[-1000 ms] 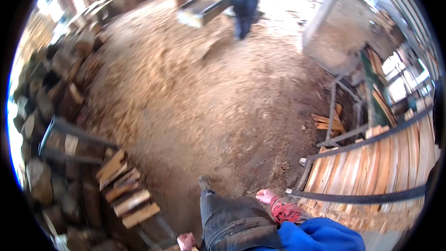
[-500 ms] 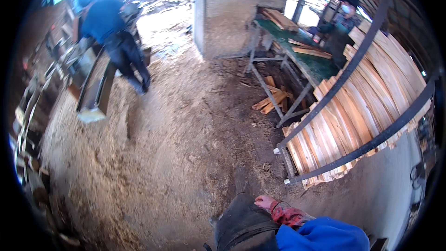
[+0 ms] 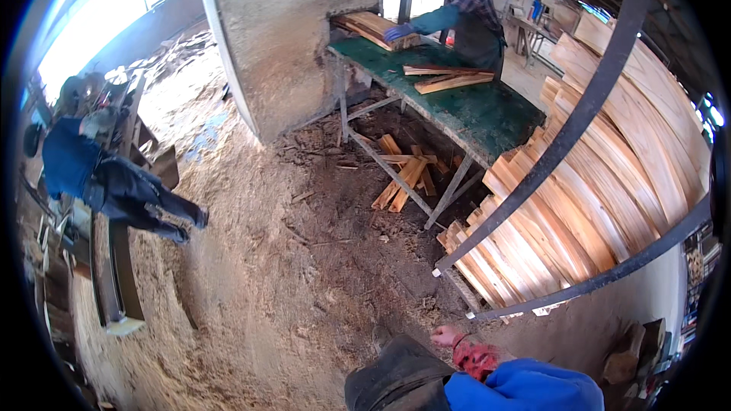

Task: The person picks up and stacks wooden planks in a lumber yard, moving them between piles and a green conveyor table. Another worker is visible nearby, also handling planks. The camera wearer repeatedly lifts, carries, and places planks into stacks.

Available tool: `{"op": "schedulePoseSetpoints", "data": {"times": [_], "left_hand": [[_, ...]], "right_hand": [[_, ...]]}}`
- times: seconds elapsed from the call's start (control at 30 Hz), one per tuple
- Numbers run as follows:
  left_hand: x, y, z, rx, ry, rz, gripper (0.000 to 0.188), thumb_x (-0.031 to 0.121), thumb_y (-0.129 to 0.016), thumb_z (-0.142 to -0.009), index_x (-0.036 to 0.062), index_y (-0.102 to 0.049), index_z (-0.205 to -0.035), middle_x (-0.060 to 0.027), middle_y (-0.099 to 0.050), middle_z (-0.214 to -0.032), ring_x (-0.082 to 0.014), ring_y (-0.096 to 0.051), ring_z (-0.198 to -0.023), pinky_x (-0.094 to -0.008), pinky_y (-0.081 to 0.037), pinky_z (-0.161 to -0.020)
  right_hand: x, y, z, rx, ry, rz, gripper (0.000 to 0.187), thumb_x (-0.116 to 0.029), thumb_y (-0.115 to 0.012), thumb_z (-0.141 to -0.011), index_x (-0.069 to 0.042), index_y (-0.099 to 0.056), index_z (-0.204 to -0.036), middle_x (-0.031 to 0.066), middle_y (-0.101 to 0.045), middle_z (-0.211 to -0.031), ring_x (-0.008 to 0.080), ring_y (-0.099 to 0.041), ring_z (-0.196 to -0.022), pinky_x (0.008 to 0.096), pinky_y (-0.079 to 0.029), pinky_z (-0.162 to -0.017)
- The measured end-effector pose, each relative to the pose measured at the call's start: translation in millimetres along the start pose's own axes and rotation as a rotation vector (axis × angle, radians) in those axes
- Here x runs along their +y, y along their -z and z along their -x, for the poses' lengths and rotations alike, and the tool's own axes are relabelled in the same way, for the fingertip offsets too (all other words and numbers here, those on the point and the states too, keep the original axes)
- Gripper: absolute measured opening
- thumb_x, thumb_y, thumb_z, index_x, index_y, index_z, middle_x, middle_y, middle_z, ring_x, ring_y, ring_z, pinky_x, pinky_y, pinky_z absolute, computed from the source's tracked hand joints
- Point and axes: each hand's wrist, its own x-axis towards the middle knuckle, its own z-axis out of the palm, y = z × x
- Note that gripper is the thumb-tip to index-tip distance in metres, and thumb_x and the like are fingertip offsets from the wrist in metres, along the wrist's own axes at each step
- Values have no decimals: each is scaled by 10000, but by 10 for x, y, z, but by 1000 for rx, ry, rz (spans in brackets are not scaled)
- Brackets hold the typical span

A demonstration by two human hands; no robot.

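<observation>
My right hand [image 3: 445, 336] hangs beside my dark trouser leg [image 3: 400, 373], its fingers loosely curled and nothing visible in them. A red patterned cuff [image 3: 477, 358] covers that wrist, below a blue sleeve or garment [image 3: 525, 387]. My left hand is out of the picture. Nearest to the right hand is the low end of a stack of sawn boards [image 3: 563, 213], held between dark curved metal bars [image 3: 544, 148]; the hand is apart from it.
A green-topped work table [image 3: 487, 110] carries boards beside a large panelled machine [image 3: 282, 53]. Behind it a person [image 3: 472, 15] in blue gloves reaches to the boards. Wood offcuts [image 3: 407, 183] lie underneath. Another person [image 3: 114, 175] bends at the left. Sawdust covers the floor [image 3: 251, 274].
My view has turned right and come nearer the table, so the scene has shifted left. The person behind the table now has a gloved hand at the boards. My right hand still hangs low.
</observation>
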Motion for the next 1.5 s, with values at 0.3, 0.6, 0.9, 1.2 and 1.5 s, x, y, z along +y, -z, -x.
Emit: {"op": "schedulePoseSetpoints", "data": {"times": [0.3,0.6,0.9,1.2,1.5], "left_hand": [[1258,-727,-1166,-127,273,-65,267,196,-674,-878,-44,-631,-986,-132,-679,-809,-203,-660,-679,-339,-552,-590],[3025,-1025,-2772,-223,142,-114,189,152,-659,-865,-32,-629,-898,-108,-659,-733,-176,-632,-594,-314,-524,-516],[5252,-1551,-4531,-327,-310,-89,189,146,-691,-866,-29,-625,-891,-102,-653,-717,-178,-642,-619,-295,-537,-533],[5992,-3572,-4036,-609,-338,-197,219,155,-717,-863,-34,-665,-962,-125,-697,-817,-208,-679,-689,-340,-575,-607],[7073,-5395,-3486,-689,-687,-619,193,189,-687,-860,8,-696,-926,-106,-714,-793,-183,-691,-742,-324,-538,-659]], "right_hand": [[-1811,828,-639,244,117,81,398,-374,-654,-824,-57,-706,-1060,85,-732,-886,199,-698,-783,342,-549,-754],[-2157,729,-1294,339,-1,-371,331,-245,-704,-861,-37,-667,-1116,65,-702,-843,135,-662,-713,289,-545,-641],[-3213,1351,-1113,482,-132,-651,354,-219,-670,-916,17,-615,-1175,75,-688,-861,124,-652,-693,260,-528,-577],[-3677,2795,-1960,694,146,-773,334,-188,-632,-957,5,-583,-1224,75,-670,-1015,137,-662,-835,283,-552,-709],[-4837,4654,-2098,999,425,-357,334,-145,-660,-926,20,-599,-1210,75,-708,-947,115,-669,-855,264,-549,-741]]}}
